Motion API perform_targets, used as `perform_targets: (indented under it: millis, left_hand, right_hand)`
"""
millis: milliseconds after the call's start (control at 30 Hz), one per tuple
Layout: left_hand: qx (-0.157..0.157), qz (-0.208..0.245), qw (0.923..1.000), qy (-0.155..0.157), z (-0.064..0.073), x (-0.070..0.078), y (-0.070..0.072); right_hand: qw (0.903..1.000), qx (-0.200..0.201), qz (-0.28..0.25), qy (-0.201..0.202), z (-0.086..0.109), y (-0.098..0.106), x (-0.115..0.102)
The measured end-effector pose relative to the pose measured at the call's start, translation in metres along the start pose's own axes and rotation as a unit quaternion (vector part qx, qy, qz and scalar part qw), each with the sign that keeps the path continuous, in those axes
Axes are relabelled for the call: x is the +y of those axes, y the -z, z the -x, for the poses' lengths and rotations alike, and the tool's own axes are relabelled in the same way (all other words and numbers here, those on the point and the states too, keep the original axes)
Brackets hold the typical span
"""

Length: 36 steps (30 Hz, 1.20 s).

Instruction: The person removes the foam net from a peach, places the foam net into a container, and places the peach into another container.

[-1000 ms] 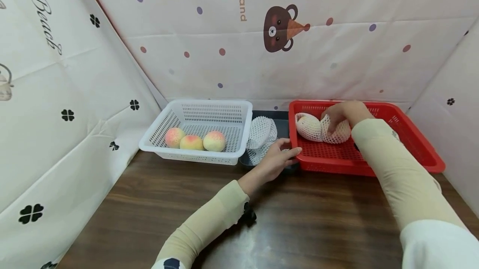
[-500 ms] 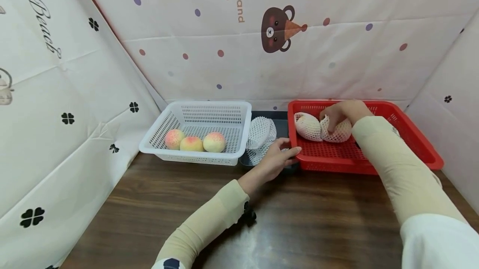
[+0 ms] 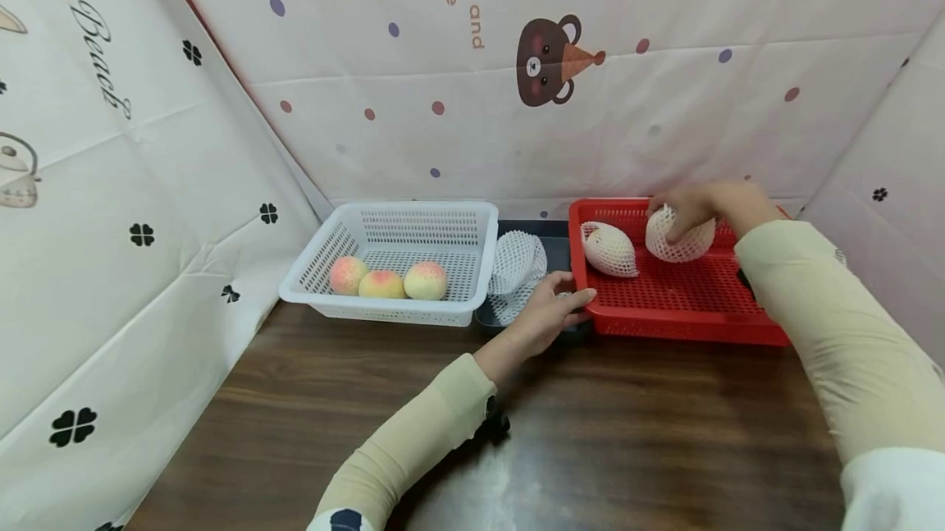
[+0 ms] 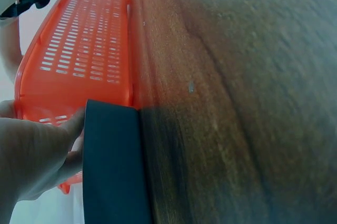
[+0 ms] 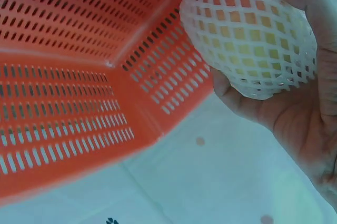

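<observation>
While your right hand (image 3: 696, 204) curls fingers and thumb round a netted peach (image 3: 682, 244) over the far part of the red basket (image 3: 687, 293), your left hand (image 3: 540, 318) lies loosely spread at that basket's near corner, touching it without visible grip, presumably to steady it. Whether the held fruit clears the basket floor, you cannot tell. Between your hands, a second netted peach (image 3: 609, 251) rests in the same basket. Just beyond your left hand, a dark tray (image 3: 559, 250) holds loose nets (image 3: 517, 262), apparently gathered there. Farther left, a white basket (image 3: 399, 313) contains three bare peaches (image 3: 425, 281), likely kept separate from the netted ones. You note diamond-holed white mesh, taut over rounded fruit; slotted, rectangular plastic baskets; yellow-to-red peach skins; and a glossy wood-grain table (image 3: 591, 424) beneath your left forearm.
</observation>
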<state>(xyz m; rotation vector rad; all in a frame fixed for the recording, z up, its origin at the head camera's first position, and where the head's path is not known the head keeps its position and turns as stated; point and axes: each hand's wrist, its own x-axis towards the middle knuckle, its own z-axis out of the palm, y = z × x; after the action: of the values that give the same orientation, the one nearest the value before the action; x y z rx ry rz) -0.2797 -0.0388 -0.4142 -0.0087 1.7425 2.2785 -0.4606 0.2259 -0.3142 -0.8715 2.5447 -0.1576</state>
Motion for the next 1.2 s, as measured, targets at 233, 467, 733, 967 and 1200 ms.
perform_targets:
  millis: [233, 467, 733, 967, 1200]
  left_hand:
    - [-0.001, -0.008, 0.9999, -0.011, 0.0, 0.001, -0.001]
    - [-0.001, -0.002, 1.0, -0.007, -0.001, -0.001, -0.001]
    - [-0.006, 0.007, 1.0, -0.002, -0.001, -0.004, 0.0]
    - [-0.008, 0.0, 0.9999, -0.009, 0.0, -0.003, 0.001]
    - [-0.01, -0.003, 0.9999, -0.002, -0.001, -0.001, 0.001]
  right_hand:
    - [0.9965, 0.074, -0.012, 0.037, 0.021, 0.015, 0.003]
    - [0.9947, 0.094, -0.006, 0.041, 0.036, 0.015, -0.006]
    - [0.9884, 0.137, 0.025, 0.061, 0.057, 0.001, -0.033]
    - [0.985, 0.153, 0.026, 0.076, 0.066, -0.012, -0.063]
    - [0.9839, 0.155, 0.014, 0.087, 0.077, -0.024, -0.087]
